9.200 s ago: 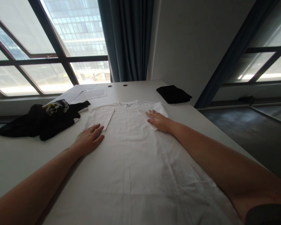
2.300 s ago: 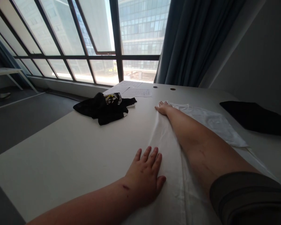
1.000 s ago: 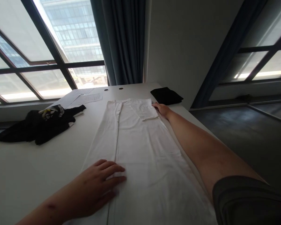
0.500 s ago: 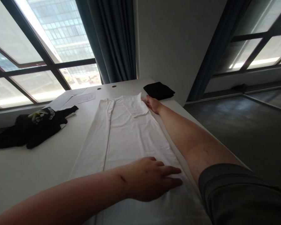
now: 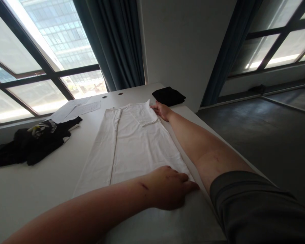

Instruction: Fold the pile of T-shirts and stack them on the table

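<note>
Moved since 1 s ago: left hand (image 5: 170, 188), carried from the fold line at the left across to the right edge of the white T-shirt (image 5: 139, 145). Little changed: right hand (image 5: 162, 110), at the far right corner by the shoulder.

Laid out lengthwise on the white table (image 5: 15, 189), collar end away from the body, left side turned inward in a long strip; shirt sleeve (image 5: 145, 118) on the right folded in on top, probably for a straight side.

Left fingers bent down at the near stretch of the right edge, tips hidden; impossible to tell whether clenched on cloth or merely pressing. Right fingers loosely bent at the corner; a true pinch likewise impossible to confirm. Spread well apart along 1 edge, presumably to control the same side at 2 places, hence the left forearm across the shirt.

Just beyond the right hand, a folded black cloth (image 5: 169, 96); well off to the left, a crumpled black garment (image 5: 40, 140) with printed lettering, perhaps kept aside for room. Farther back, flat papers (image 5: 87, 107).
</note>
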`<state>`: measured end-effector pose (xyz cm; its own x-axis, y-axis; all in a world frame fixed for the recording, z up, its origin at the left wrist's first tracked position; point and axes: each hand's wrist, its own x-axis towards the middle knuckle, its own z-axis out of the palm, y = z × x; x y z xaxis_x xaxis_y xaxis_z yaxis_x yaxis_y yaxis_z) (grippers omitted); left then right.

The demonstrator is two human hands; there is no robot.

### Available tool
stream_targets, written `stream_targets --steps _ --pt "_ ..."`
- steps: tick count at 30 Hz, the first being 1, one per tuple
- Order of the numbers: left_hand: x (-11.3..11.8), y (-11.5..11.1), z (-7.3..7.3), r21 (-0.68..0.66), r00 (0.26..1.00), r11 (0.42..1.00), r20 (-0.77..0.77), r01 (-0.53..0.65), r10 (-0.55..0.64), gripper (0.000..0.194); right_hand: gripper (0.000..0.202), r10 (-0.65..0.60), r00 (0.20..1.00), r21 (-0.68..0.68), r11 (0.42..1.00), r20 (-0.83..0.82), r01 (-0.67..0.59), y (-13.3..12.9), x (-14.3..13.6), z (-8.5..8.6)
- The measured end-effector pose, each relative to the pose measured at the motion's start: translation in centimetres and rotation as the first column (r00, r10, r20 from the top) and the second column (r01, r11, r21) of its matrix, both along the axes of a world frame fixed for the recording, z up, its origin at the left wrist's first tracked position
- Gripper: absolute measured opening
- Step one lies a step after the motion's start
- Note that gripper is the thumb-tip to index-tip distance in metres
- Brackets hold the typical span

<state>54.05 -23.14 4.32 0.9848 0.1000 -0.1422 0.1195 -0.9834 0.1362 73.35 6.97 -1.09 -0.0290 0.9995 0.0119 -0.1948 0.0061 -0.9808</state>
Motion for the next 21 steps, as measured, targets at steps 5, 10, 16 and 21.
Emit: stream_targets --steps 5,10,16,21 --pt "-0.5 0.6 -0.8 0.018 0.997 1.0 0.081 0.014 -0.016 0.028 0.059 0.001 1.0 -0.009 1.0 -0.011 -0.001 0.1 0.0 -0.1" --pt "-2.0 0.9 -1.0 0.133 0.957 0.991 0.286 0.009 -0.047 0.011 0.059 0.003 1.0 0.002 1.0 -0.025 -0.003 0.3 0.1 -0.3" --pt "-3.4 0.5 0.5 0.184 0.892 0.982 0.435 0.047 -0.124 0.01 0.054 -0.014 0.999 -0.01 1.0 -0.049 0.013 0.7 0.2 -0.6" --pt "-6.3 -0.5 2.1 0.159 0.863 0.987 0.497 0.012 -0.09 0.014 0.053 -0.04 0.996 -0.032 0.999 -0.077 0.038 0.8 0.3 -0.5"
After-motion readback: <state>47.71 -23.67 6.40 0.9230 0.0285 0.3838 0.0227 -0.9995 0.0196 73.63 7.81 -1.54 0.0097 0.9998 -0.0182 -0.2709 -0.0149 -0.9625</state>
